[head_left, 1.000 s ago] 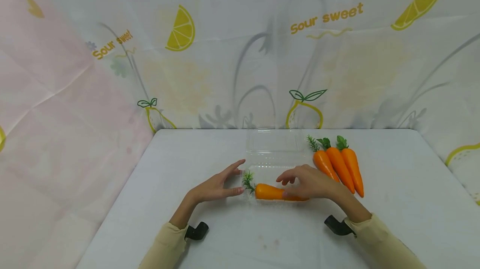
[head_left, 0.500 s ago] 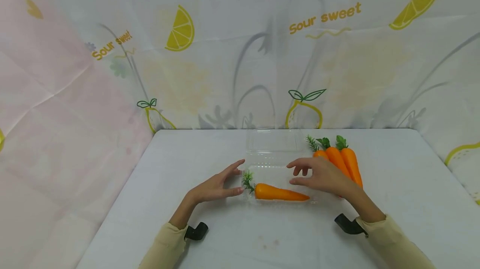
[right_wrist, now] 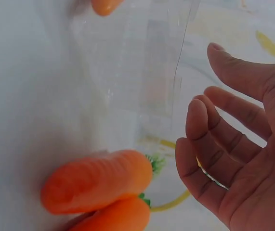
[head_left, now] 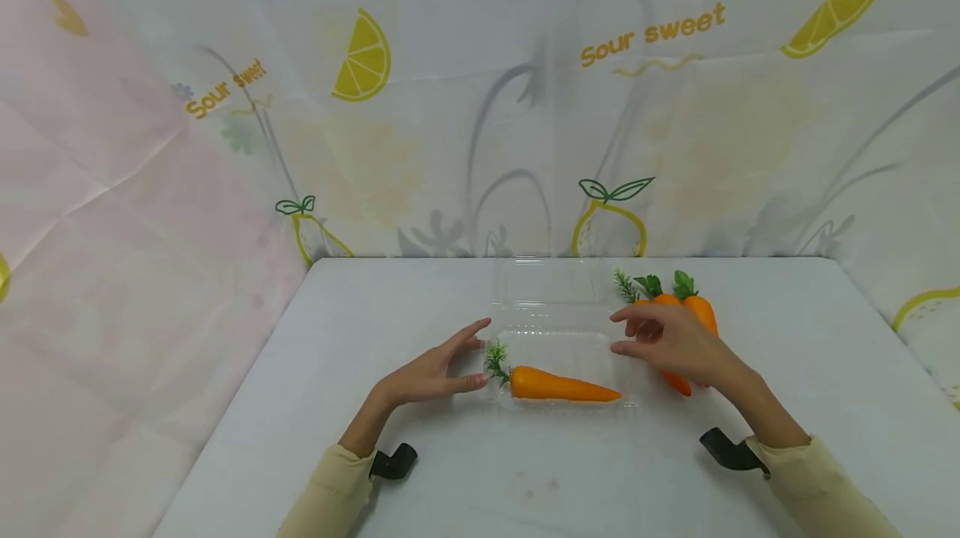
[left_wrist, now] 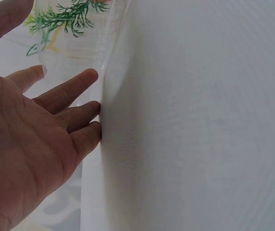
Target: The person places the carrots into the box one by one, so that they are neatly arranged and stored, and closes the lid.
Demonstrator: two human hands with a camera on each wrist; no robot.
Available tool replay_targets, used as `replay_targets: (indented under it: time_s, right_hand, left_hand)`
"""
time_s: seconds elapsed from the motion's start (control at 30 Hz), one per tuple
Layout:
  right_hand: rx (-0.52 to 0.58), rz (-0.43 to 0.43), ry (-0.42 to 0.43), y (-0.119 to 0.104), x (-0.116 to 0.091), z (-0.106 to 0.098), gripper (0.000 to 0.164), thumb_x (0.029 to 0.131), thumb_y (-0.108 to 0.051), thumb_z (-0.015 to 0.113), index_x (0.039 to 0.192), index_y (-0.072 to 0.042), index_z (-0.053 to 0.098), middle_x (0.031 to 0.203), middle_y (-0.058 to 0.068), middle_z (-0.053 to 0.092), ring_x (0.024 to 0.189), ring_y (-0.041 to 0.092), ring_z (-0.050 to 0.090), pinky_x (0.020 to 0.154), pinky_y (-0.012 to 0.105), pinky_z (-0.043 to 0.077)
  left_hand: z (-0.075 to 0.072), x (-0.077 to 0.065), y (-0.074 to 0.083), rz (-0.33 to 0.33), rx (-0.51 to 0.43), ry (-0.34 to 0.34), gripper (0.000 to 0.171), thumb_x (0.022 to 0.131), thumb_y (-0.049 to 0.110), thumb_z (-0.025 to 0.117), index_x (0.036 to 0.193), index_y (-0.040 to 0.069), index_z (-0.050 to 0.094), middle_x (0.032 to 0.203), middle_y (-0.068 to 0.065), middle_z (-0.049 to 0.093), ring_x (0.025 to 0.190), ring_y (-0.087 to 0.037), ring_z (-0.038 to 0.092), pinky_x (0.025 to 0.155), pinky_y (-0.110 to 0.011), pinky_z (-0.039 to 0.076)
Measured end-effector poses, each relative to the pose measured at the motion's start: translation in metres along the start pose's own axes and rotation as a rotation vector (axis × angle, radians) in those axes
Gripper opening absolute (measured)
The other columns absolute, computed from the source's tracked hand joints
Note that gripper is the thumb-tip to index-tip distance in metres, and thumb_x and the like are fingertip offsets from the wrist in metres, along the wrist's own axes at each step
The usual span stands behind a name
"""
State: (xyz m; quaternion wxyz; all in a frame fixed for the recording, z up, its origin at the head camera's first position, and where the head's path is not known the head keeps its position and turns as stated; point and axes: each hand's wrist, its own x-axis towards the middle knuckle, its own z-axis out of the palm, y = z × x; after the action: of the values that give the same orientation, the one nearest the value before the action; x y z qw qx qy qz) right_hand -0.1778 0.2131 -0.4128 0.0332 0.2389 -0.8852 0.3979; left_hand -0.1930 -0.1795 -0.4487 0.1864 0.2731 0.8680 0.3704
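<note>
An orange carrot [head_left: 558, 385] with feathery green leaves lies along the near side of a clear plastic box [head_left: 555, 346], its leafy end to the left. My left hand [head_left: 431, 373] is at the box's left end, fingers spread and relaxed; in the left wrist view its fingertips touch or nearly touch the clear wall. Over a group of carrots [head_left: 703, 313] right of the box hovers my right hand [head_left: 682, 344], partly hiding them. Its fingers are loosely bent with nothing between them. Beneath it, the right wrist view shows two carrots [right_wrist: 98, 180] close together, apart from the fingers.
The clear lid [head_left: 551, 279] lies folded back behind the box, towards the rear table edge. A white table [head_left: 375, 296] holds everything. Behind it hangs a lemon-print cloth [head_left: 435, 146].
My right hand has let go of the carrot in the box, lifted off and moved right to above the other carrots. The left hand stays where it was.
</note>
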Motion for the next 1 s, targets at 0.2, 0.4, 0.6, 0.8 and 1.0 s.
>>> replay_targets:
  time_s: [0.2, 0.4, 0.6, 0.8, 1.0]
  right_hand:
    - [-0.025, 0.056, 0.027, 0.009, -0.007, -0.011, 0.034, 0.083, -0.033, 0.081, 0.111, -0.016, 0.072, 0.090, -0.001, 0.065, 0.078, 0.012, 0.060, 0.069, 0.026, 0.052]
    - [-0.073, 0.123, 0.055, 0.017, -0.014, -0.022, 0.041, 0.083, -0.036, 0.081, 0.116, -0.014, 0.072, 0.088, -0.003, 0.065, 0.077, 0.013, 0.061, 0.068, 0.026, 0.052]
    - [-0.102, 0.215, 0.069, 0.025, -0.023, -0.037, 0.047, 0.083, -0.035, 0.081, 0.120, -0.009, 0.069, 0.091, 0.001, 0.067, 0.082, 0.020, 0.062, 0.068, 0.027, 0.052]
    - [-0.124, 0.226, 0.080, 0.031, -0.030, -0.046, 0.048, 0.084, -0.034, 0.080, 0.120, -0.004, 0.068, 0.094, 0.004, 0.067, 0.084, 0.022, 0.061, 0.067, 0.025, 0.052]
    - [-0.158, 0.249, 0.096, 0.037, -0.034, -0.048, 0.050, 0.084, -0.033, 0.081, 0.120, -0.003, 0.067, 0.091, 0.004, 0.067, 0.085, 0.025, 0.062, 0.064, 0.025, 0.050]
  left_hand:
    - [0.000, 0.000, 0.001, 0.003, -0.009, -0.004, 0.084, 0.091, 0.051, 0.065, 0.158, 0.038, 0.016, 0.149, -0.004, 0.044, 0.141, -0.024, 0.034, 0.111, -0.058, 0.026]
    - [0.000, 0.000, 0.000, 0.012, -0.003, -0.007, 0.085, 0.092, 0.051, 0.065, 0.159, 0.031, 0.016, 0.150, -0.005, 0.044, 0.141, -0.025, 0.034, 0.110, -0.059, 0.026]
    - [0.000, 0.001, -0.001, 0.012, -0.006, -0.014, 0.086, 0.091, 0.052, 0.065, 0.159, 0.033, 0.015, 0.150, -0.002, 0.043, 0.141, -0.021, 0.034, 0.111, -0.057, 0.026]
    - [-0.001, 0.001, 0.001, 0.017, -0.020, -0.017, 0.084, 0.092, 0.050, 0.065, 0.159, 0.034, 0.015, 0.151, -0.005, 0.042, 0.141, -0.024, 0.034, 0.111, -0.058, 0.026]
    - [-0.002, -0.001, 0.004, 0.013, -0.019, -0.015, 0.084, 0.093, 0.047, 0.065, 0.159, 0.031, 0.016, 0.150, -0.007, 0.043, 0.141, -0.026, 0.034, 0.110, -0.060, 0.026]
